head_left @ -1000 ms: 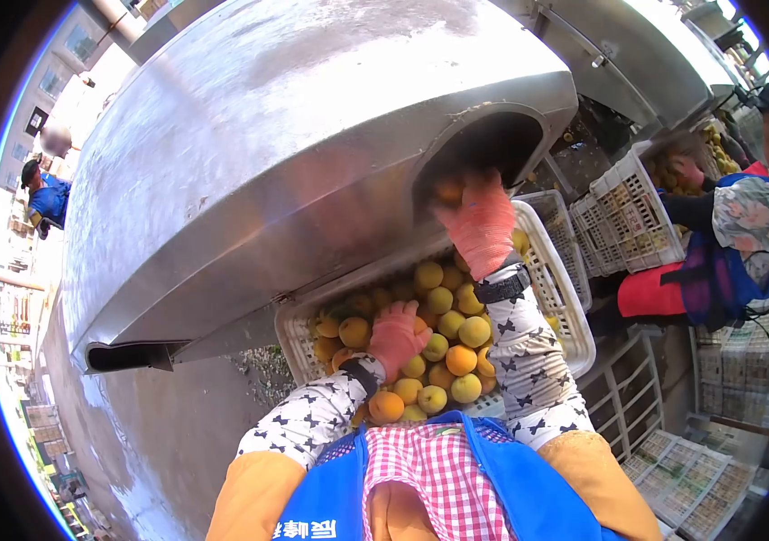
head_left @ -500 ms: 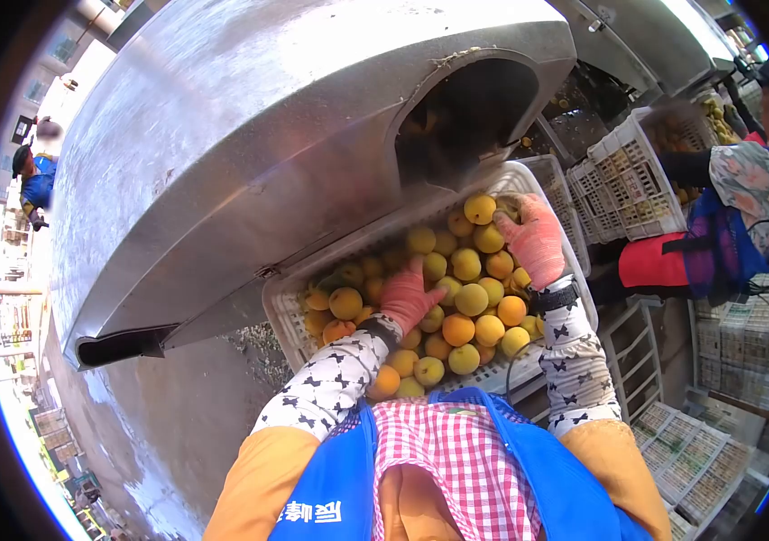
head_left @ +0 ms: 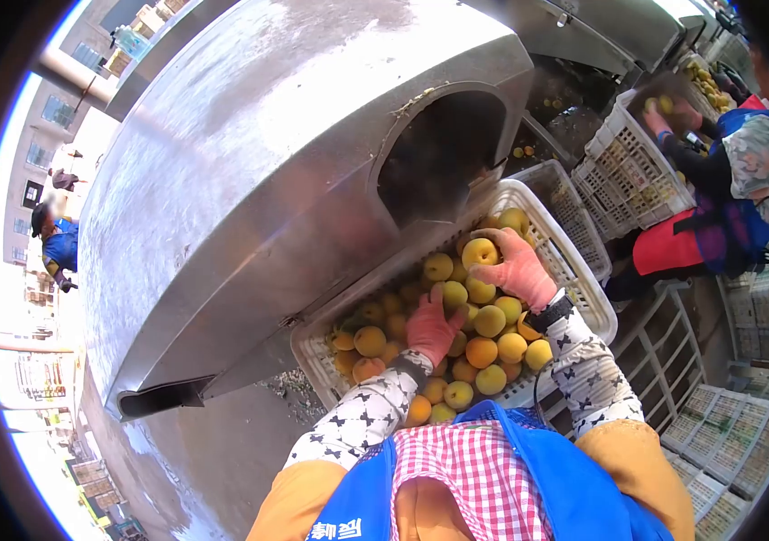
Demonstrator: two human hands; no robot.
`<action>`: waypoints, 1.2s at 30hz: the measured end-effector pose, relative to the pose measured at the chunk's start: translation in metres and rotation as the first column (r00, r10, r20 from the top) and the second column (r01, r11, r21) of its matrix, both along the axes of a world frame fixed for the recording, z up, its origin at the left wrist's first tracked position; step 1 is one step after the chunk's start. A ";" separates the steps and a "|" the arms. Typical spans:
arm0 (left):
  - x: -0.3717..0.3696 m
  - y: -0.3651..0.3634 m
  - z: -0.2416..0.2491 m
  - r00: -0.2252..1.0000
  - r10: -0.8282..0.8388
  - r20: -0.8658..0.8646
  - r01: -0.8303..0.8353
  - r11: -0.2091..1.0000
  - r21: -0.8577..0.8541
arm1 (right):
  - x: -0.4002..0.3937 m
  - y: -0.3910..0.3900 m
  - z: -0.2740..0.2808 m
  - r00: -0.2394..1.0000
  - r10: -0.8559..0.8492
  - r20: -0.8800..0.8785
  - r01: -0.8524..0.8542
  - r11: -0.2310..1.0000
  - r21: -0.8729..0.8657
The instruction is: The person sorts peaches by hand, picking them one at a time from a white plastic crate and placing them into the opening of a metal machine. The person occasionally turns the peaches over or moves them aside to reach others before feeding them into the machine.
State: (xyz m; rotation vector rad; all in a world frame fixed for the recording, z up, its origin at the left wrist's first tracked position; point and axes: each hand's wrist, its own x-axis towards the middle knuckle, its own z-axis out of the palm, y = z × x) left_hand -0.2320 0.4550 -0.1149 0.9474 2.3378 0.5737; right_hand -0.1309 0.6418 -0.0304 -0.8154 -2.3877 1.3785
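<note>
A white plastic crate (head_left: 586,290) full of yellow-orange peaches (head_left: 490,321) lies just in front of me. In a pink glove, my right hand (head_left: 523,270) is closed around a yellow peach (head_left: 480,252), lifted slightly above the others near the crate's far right part. My left hand (head_left: 431,326), also pink-gloved, rests on the fruit in the middle with its fingers and thumb apart. Its fingertips lie beside another peach (head_left: 455,295). Some peaches are hidden under my hands and sleeves.
A large metal machine housing (head_left: 312,171) with a dark rounded opening (head_left: 443,153) stands against the crate's far side. At right, a co-worker (head_left: 736,180) handles fruit over a tilted white crate (head_left: 637,167). A metal rack (head_left: 664,352) and stacked crates (head_left: 718,433) are at lower right.
My right hand has come away from the crate's far right corner and now grips a yellow peach. My left hand stays on the fruit. The view has shifted, so the scene sits lower.
</note>
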 end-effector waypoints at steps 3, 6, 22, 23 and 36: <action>-0.005 0.003 0.001 0.997 -0.004 0.078 0.004 1.000 -0.001 | -0.002 -0.018 0.034 0.947 -0.150 -0.282 -0.009 0.869 -0.494; -0.016 0.005 0.005 0.981 0.031 0.193 -0.046 0.996 0.077 | -0.041 -0.015 0.068 0.875 -0.232 -0.425 0.312 0.941 0.130; -0.017 -0.033 0.077 0.515 0.139 0.846 -0.513 0.841 0.173 | -0.111 -0.027 0.037 0.908 -0.316 -0.276 0.412 0.794 0.446; -0.017 -0.030 0.092 0.499 0.142 0.855 -0.528 0.832 0.170 | -0.123 -0.020 0.034 0.946 -0.257 -0.200 0.324 0.804 0.498; -0.052 -0.011 0.147 0.521 -0.216 0.826 -0.497 0.709 0.500 | -0.024 -0.039 0.084 0.914 0.219 -0.341 -0.187 0.975 0.123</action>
